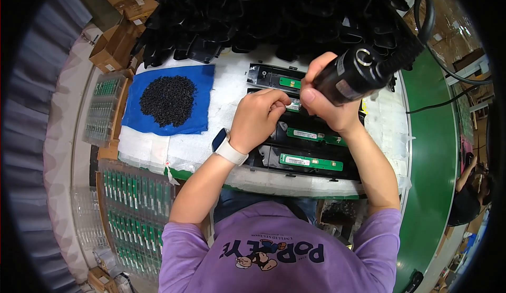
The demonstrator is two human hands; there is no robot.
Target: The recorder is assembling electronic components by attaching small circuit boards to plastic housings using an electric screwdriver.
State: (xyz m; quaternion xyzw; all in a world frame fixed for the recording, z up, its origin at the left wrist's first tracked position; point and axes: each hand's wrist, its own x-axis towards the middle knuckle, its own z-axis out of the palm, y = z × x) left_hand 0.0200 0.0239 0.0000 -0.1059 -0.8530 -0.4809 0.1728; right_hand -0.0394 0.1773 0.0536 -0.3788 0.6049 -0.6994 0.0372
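Note:
My right hand [331, 95] is wrapped round a black electric screwdriver [354, 74], which stands tilted over a row of black plastic housings [269, 158]. The screwdriver's tip is hidden behind the hand. Close beside it, my left hand [258, 116] is closed, thumb and forefinger pinched at the edge of a green circuit board [294, 105] in the second housing from the back. Whatever is between those fingertips is too small to make out. The other housings carry green boards too, such as the nearest circuit board [311, 162], with a white label on it.
Left of the housings, a heap of small black screws [168, 100] lies on a blue cloth [203, 77]. Black plastic parts [253, 16] are piled at the back. Clear trays of green boards [132, 198] stand at the left. The screwdriver's cable [421, 19] rises at the right.

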